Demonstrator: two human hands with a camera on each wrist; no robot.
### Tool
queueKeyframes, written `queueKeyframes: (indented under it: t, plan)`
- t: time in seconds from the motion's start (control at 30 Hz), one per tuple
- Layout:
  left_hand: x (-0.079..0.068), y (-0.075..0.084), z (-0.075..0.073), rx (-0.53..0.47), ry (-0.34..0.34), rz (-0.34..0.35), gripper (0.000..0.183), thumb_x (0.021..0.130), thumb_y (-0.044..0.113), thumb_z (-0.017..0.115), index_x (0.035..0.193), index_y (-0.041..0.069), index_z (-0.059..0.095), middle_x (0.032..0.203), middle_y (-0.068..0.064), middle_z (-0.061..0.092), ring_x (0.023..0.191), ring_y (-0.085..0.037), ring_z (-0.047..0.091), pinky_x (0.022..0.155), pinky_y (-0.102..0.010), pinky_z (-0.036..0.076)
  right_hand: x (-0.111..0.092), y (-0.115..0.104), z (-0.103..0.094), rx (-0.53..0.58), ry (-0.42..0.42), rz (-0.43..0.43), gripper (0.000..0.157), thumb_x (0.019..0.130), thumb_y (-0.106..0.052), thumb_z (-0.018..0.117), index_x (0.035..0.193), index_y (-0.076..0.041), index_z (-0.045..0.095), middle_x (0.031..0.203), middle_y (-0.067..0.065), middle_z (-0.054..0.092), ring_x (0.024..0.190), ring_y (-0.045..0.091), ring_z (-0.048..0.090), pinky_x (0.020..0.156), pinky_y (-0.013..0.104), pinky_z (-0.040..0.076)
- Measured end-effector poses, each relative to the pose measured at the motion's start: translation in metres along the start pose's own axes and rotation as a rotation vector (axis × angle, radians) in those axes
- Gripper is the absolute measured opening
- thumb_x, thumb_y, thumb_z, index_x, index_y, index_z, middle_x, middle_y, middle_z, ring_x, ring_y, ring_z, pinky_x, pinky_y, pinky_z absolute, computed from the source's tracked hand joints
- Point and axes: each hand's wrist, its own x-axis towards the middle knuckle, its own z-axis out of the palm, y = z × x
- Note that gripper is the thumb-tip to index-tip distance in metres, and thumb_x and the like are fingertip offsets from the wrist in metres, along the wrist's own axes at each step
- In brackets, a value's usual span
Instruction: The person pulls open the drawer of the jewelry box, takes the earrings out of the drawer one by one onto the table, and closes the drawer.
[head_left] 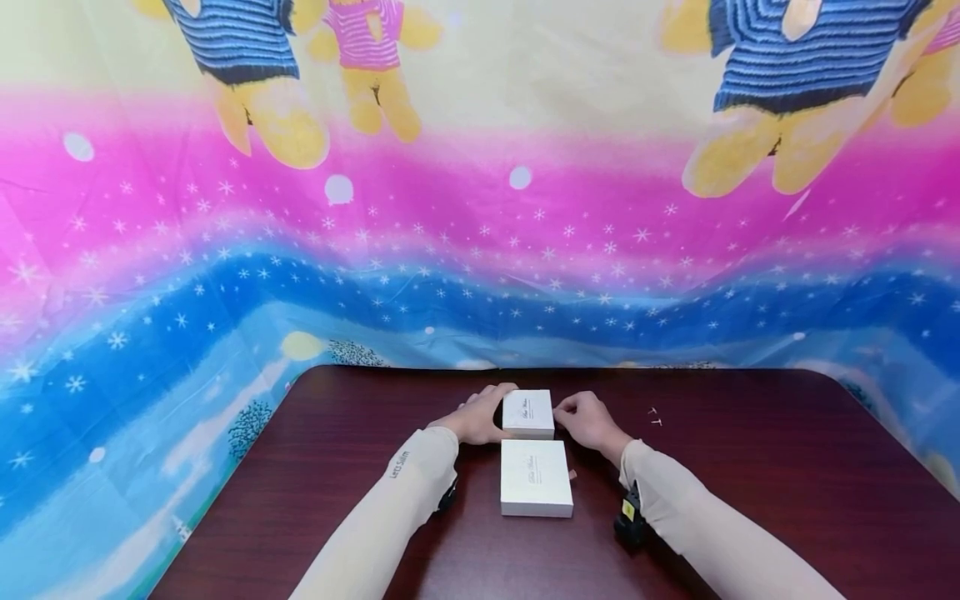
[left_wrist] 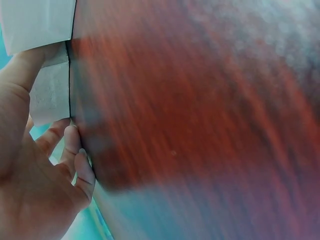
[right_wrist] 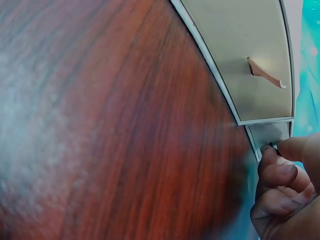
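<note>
Two white boxes with fine dark script on their lids lie one behind the other on the table. My left hand (head_left: 477, 415) holds the smaller far box (head_left: 527, 410) from its left, thumb at the near side and fingers at the far side. At that box's right side, my right hand (head_left: 590, 423) pinches a small dark pull tab (right_wrist: 272, 146) between thumb and forefinger. Its other fingers are curled in. The larger near box (head_left: 535, 473) is untouched by the right hand; a tan ribbon tab (right_wrist: 265, 74) sticks out of its right side.
The boxes stand on a dark red-brown table (head_left: 360, 450) with rounded far corners. Small white slivers (head_left: 655, 417) lie right of the right hand. A printed cloth (head_left: 480, 250) with bears and snowflakes hangs right behind the table's far edge.
</note>
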Motion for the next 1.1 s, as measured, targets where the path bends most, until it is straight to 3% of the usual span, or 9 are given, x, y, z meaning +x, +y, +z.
queueKeyframes:
  t: [0.37,0.63,1.1]
  plan:
    - [0.001,0.003,-0.001,0.019,-0.011,-0.019,0.086,0.09,0.032,0.076,0.159,0.02,0.026,0.149,-0.011,0.045,0.132,-0.033,0.048,0.111,-0.053,0.039,-0.003,-0.002,-0.003,0.017,-0.006,0.011,0.021,0.1,-0.012,0.06,0.103,-0.001,0.077,0.09,0.009,0.073,0.069,0.016,0.055,0.068,0.03,0.044]
    - [-0.004,-0.001,-0.009,-0.049,-0.025,-0.033,0.093,0.086,0.038,0.08,0.159,0.02,0.025,0.151,-0.015,0.043,0.141,-0.035,0.043,0.114,-0.052,0.037,-0.003,-0.002,-0.008,0.013,0.009,0.004,0.021,0.099,-0.013,0.061,0.104,0.001,0.076,0.093,0.012,0.074,0.076,0.016,0.06,0.069,0.03,0.046]
    - [-0.012,-0.008,-0.016,-0.096,-0.032,-0.021,0.091,0.085,0.04,0.08,0.157,0.017,0.03,0.149,-0.015,0.046,0.139,-0.032,0.045,0.113,-0.051,0.039,-0.009,-0.006,-0.019,0.037,0.009,0.032,0.023,0.101,-0.017,0.059,0.102,0.0,0.076,0.087,0.013,0.07,0.07,0.018,0.053,0.064,0.031,0.042]
